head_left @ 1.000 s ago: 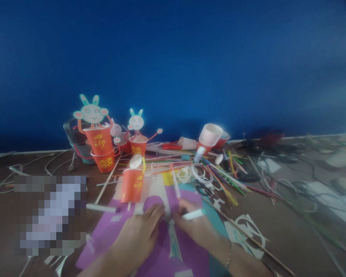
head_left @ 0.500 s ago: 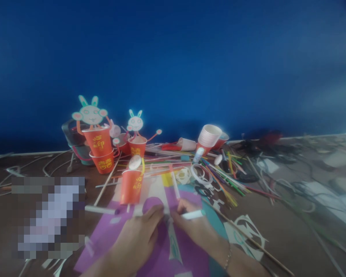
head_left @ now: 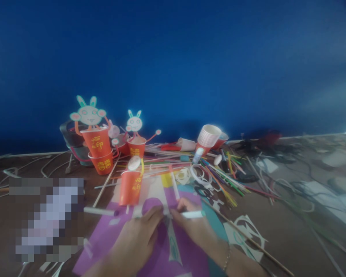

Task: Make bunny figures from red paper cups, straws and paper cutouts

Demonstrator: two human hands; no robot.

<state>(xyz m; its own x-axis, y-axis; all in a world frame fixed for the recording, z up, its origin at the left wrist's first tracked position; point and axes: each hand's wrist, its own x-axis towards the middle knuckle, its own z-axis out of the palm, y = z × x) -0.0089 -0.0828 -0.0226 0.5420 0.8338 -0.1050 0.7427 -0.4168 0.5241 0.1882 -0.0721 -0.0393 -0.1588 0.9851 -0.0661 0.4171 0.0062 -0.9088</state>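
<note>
My left hand (head_left: pixel 141 232) rests on a purple sheet (head_left: pixel 103 234) with its fingers pressed together. Its fingertips hold a small white paper piece (head_left: pixel 166 211). Close on the right, my right hand (head_left: pixel 194 229) is closed round a white marker with a green end (head_left: pixel 193 214), its fingers nearly meeting the left ones. The marker's other end is hidden by the fingers. A white paper strip with a green ear-shaped drawing (head_left: pixel 173 246) lies below, between the hands. Left of my left hand is a white marker with a purple end (head_left: pixel 100 211).
An orange paper cup (head_left: pixel 130 188) stands just beyond my left hand. Rabbit figures in cups (head_left: pixel 96 140) stand behind it at the left. Stacked cups (head_left: pixel 208 138), coloured sticks (head_left: pixel 223 179), a tape roll (head_left: pixel 201 174) and paper scraps (head_left: pixel 246 234) lie behind and at the right.
Both hands stay in nearly the same place, with only slight finger movement around the paper. The view has shifted a little; the cups and other objects stand as before.
</note>
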